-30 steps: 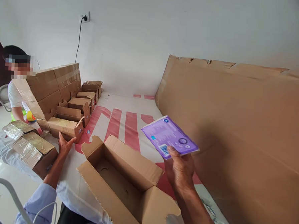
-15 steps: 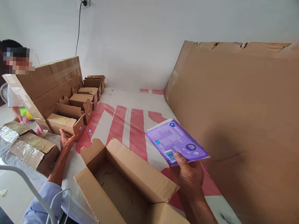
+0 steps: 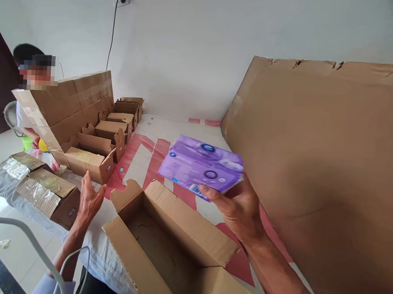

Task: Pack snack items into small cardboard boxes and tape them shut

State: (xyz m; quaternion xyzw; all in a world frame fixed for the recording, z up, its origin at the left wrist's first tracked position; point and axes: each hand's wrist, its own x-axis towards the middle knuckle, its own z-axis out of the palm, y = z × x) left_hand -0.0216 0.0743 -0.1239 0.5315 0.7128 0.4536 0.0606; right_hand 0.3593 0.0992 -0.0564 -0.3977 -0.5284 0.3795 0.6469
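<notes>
My right hand (image 3: 237,208) grips a flat purple packet (image 3: 200,166) with white print, held level above the far edge of an open cardboard box (image 3: 174,246). The box stands empty in front of me with its flaps spread. My left hand (image 3: 88,200) is raised off the surface to the left of the box, fingers apart, holding nothing.
A row of small open cardboard boxes (image 3: 100,148) runs back along the left, beside a large taped carton (image 3: 70,103). Two taped boxes (image 3: 39,187) sit at the left edge. A big cardboard sheet (image 3: 320,171) leans on the right. Another person (image 3: 28,94) stands behind the carton.
My right hand has swung the purple packet left and over the open box. My left hand has lifted off the small box it was touching.
</notes>
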